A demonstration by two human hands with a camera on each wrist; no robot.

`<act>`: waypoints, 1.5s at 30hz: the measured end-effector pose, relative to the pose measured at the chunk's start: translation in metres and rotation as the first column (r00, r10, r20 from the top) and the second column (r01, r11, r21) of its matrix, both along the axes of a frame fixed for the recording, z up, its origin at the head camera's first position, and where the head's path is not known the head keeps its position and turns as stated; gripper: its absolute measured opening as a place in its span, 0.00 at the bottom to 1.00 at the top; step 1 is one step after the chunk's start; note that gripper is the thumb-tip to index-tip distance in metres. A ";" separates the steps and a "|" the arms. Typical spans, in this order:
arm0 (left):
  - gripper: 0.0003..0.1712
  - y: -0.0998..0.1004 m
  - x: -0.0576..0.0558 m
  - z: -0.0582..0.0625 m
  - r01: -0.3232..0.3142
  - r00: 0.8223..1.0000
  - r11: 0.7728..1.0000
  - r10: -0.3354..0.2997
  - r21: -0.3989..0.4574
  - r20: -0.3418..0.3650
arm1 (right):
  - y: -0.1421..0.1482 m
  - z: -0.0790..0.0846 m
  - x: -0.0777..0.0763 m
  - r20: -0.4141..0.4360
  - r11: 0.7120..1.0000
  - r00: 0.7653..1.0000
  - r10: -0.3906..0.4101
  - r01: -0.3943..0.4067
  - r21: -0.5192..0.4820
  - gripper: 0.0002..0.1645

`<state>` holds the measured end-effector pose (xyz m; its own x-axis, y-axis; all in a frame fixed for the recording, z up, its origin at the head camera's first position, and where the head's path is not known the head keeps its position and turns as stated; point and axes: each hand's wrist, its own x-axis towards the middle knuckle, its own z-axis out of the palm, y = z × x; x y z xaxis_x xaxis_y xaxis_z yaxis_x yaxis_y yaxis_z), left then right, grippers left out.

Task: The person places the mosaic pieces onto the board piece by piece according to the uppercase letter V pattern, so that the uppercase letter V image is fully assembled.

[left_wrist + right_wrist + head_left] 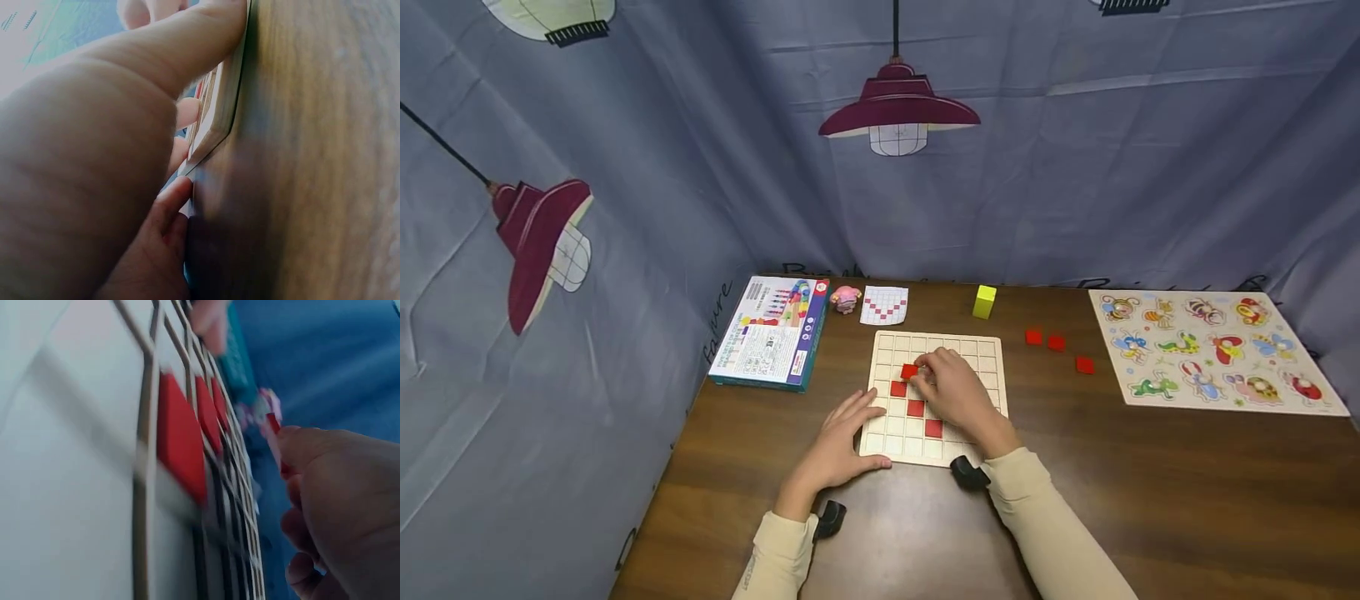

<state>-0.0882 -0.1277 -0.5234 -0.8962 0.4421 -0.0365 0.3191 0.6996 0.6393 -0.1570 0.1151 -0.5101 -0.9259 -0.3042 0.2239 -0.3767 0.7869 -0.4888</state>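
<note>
A wooden grid board (895, 447) lies flat on the table. Three red square tiles sit in its cells in a bent row, one being the nearest tile (933, 428). Between thumb and fingertips, my right hand (957, 390) pinches another red tile (909, 372) above the board's upper part; the right wrist view shows this held tile (274, 424) tilted and apart from the grid. My left hand (841, 443) rests at the board's left edge with fingers spread, the thumb by its near corner. In the left wrist view, fingertips (187, 112) touch the board's side (219, 115).
Behind the board lies a pattern card (883, 317) with red squares, beside a pink figurine (846, 299) and a boxed game (771, 333). A yellow block (984, 302) stands farther right. Three loose red tiles (1056, 342) lie near an insect puzzle board (1217, 350).
</note>
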 end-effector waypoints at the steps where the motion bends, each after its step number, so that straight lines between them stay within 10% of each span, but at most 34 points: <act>1: 0.44 0.000 0.000 0.000 0.000 1.000 1.000 0.000 0.005 -0.002 | -0.006 0.001 -0.002 0.005 0.999 1.000 0.017 -0.017 0.029 0.15; 22: 0.44 -0.005 0.006 -0.001 0.015 1.000 1.000 -0.015 -0.009 0.018 | -0.057 -0.002 -0.014 0.073 0.984 0.997 0.014 -0.027 0.179 0.14; 32: 0.44 0.001 0.003 0.001 0.009 0.999 1.000 -0.010 0.004 0.035 | 0.021 -0.006 0.011 0.086 0.978 0.990 -0.115 0.128 -0.163 0.27; 35: 0.44 0.003 0.003 0.000 0.016 0.999 1.000 -0.016 0.007 0.036 | 0.076 -0.012 0.025 0.030 0.938 0.962 -0.273 0.273 -0.213 0.27; 40: 0.44 0.001 0.003 -0.003 0.003 1.000 1.000 -0.003 0.006 0.015 | 0.147 -0.022 0.039 0.018 0.835 0.849 -0.528 0.523 -0.170 0.28; 45: 0.43 0.000 0.003 -0.003 -0.012 1.000 0.999 0.012 0.036 0.019 | 0.174 -0.025 0.041 0.086 0.786 0.793 -0.603 0.609 -0.108 0.32</act>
<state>-0.0857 -0.1281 -0.5261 -0.9007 0.4328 -0.0377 0.2986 0.6798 0.6698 -0.1161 0.2889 -0.5355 -0.9202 0.3502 0.1747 0.1819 0.7781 -0.6012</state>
